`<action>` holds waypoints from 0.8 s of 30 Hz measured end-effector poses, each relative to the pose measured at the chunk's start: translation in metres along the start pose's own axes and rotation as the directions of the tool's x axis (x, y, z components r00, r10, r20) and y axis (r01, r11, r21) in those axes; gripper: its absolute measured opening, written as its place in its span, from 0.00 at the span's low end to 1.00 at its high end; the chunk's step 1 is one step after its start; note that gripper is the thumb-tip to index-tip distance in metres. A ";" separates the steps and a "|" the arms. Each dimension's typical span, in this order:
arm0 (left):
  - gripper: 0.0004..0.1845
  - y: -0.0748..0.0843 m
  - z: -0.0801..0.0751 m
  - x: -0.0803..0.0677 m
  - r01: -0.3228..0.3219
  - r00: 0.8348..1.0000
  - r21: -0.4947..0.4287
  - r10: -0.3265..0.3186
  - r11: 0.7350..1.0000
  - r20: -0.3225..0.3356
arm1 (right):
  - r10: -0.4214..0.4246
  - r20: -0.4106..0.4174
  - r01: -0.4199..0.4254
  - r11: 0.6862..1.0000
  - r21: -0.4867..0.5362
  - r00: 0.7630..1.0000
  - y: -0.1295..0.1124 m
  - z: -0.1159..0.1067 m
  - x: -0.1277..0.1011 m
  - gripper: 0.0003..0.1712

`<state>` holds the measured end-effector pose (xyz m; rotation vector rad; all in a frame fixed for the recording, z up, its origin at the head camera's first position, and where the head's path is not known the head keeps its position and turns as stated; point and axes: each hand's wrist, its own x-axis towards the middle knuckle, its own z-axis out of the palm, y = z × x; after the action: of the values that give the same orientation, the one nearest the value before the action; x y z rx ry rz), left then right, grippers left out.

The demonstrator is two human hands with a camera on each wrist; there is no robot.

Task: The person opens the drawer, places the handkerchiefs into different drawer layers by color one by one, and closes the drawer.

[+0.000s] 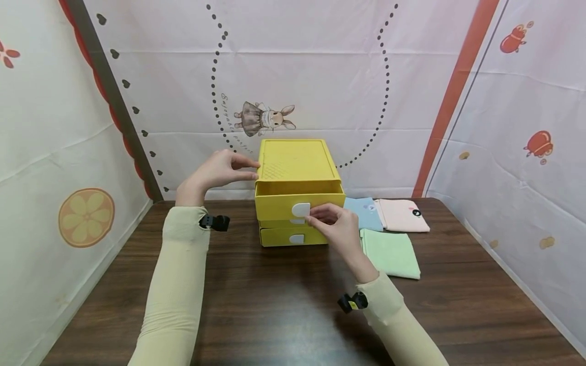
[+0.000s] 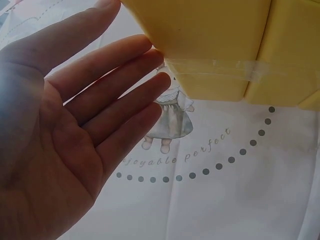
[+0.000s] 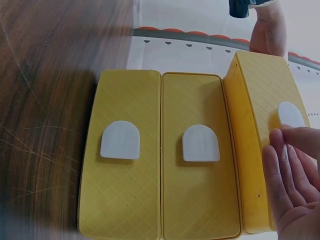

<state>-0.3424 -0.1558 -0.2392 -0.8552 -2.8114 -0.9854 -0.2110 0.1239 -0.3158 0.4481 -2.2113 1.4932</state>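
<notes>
Head: drawer unit mid-table; top drawer pulled out. Right hand pinches its white tab. Left hand steadies unit's side with straight fingers.

Left wrist: flat, holding nothing.

Right wrist: thin, light, slick plastic likely; tab is natural grip.

Dark wooden table carrying a yellow drawer unit near its back edge, green cloth, blue cloth and pink cloth lying folded just beside it
</notes>
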 end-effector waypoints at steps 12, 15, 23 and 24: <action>0.23 -0.002 0.000 0.000 -0.004 1.000 -0.001 0.004 1.000 0.002 | -0.004 0.003 0.004 1.000 -0.003 1.000 -0.004 -0.001 -0.007 0.09; 0.22 -0.002 0.000 0.000 -0.001 1.000 -0.004 0.001 1.000 0.003 | -0.012 0.002 0.012 1.000 -0.001 1.000 -0.004 -0.001 -0.008 0.09; 0.24 -0.003 0.001 0.000 0.007 1.000 -0.012 -0.007 1.000 0.007 | -0.010 -0.002 0.010 1.000 0.002 1.000 0.004 0.000 -0.010 0.09; 0.24 -0.003 0.001 0.001 0.007 1.000 -0.012 -0.007 1.000 0.007 | -0.012 -0.003 0.012 1.000 0.005 1.000 0.008 0.001 -0.010 0.09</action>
<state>-0.3442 -0.1571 -0.2412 -0.8522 -2.8185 -1.0033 -0.2065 0.1264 -0.3279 0.4590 -2.1995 1.4924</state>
